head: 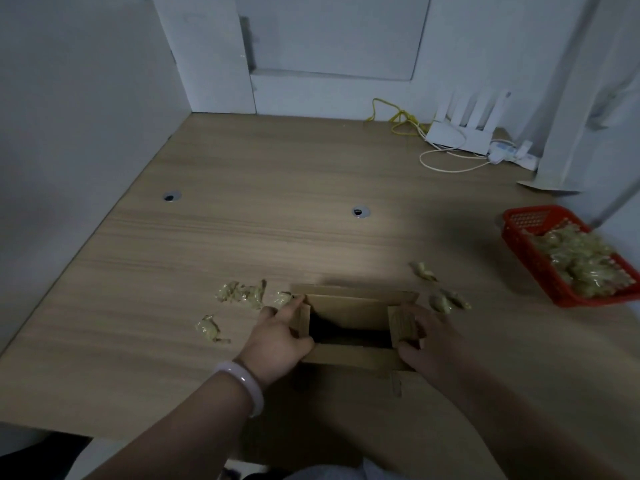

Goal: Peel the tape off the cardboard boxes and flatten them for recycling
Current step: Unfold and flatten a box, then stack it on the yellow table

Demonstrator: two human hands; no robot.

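Observation:
A small brown cardboard box (349,306) stands open near the front of the wooden desk (242,209), its dark inside showing. My left hand (277,336), with a pale bracelet on the wrist, grips the box's left side flap, index finger stretched along the edge. My right hand (427,336) holds the right side flap, thumb against the near wall. Crumpled yellowish tape wads lie on both sides of the box: a cluster (242,294) and one (209,329) to the left, two more (446,301) (423,271) to the right.
A red plastic basket (519,226) heaped with crumpled tape sits at the right edge. A white router (457,133) with cables and a power strip (512,154) occupy the back right corner. Two round cable holes (172,196) (361,212) sit mid-desk. White walls close in left and behind.

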